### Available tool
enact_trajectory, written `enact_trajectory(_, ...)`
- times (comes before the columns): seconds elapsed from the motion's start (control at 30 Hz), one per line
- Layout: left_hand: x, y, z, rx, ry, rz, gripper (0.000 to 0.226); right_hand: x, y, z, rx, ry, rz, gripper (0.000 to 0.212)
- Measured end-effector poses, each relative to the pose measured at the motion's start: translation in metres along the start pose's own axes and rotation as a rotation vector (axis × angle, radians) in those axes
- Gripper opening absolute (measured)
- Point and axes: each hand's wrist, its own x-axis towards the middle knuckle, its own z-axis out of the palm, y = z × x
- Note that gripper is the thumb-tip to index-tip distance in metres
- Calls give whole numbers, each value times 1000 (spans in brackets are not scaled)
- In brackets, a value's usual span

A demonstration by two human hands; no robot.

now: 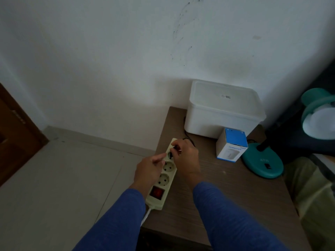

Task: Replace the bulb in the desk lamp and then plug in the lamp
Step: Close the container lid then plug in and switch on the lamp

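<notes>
A cream power strip (pixel 163 180) with a red switch lies along the left edge of the brown table (pixel 226 196). My left hand (pixel 148 171) rests on the strip's left side and holds it. My right hand (pixel 186 156) pinches a small black plug (pixel 172 153) at the strip's far socket; how deep the plug sits is hidden by my fingers. Its black cord (pixel 187 137) runs back toward the white box. The teal desk lamp stands at the right, with its base (pixel 262 164) on the table and its shade (pixel 319 115) lit white inside.
A white lidded plastic box (pixel 223 109) stands at the table's back by the wall. A small blue and white carton (pixel 231 144) sits in front of it, next to the lamp base. Tiled floor (pixel 63 178) lies to the left, with a wooden door (pixel 16 134) at the far left.
</notes>
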Motion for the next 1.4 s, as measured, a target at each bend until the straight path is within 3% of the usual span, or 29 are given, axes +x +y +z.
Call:
enact_trajectory(0.73, -1, 3, 2, -33, 4, -8, 28, -1, 4, 1, -78, -143, 42, 11)
enact_trajectory(0.8, -2, 4, 3, 20, 14, 4, 29, 2, 2, -5, -51, -224, 89, 23)
enact_trajectory(0.9, -4, 8, 4, 96, 19, 15, 31, 2, 1, -20, 27, -333, 88, 58)
enact_trajectory(1.03, -6, 17, 4, 258, -19, 49, 35, -4, 13, -47, -101, -334, 133, 73)
enact_trajectory(1.2, -18, 45, 10, 465, 64, 148, 39, -6, 33, -88, -531, -559, 292, 37)
enact_trajectory(1.3, -27, 67, 17, 592, 97, 252, 33, -8, 41, -112, -623, -686, 409, 43)
enact_trajectory(1.4, -34, 89, 30, 718, 79, 328, 34, -10, 51, -134, -662, -699, 412, 52)
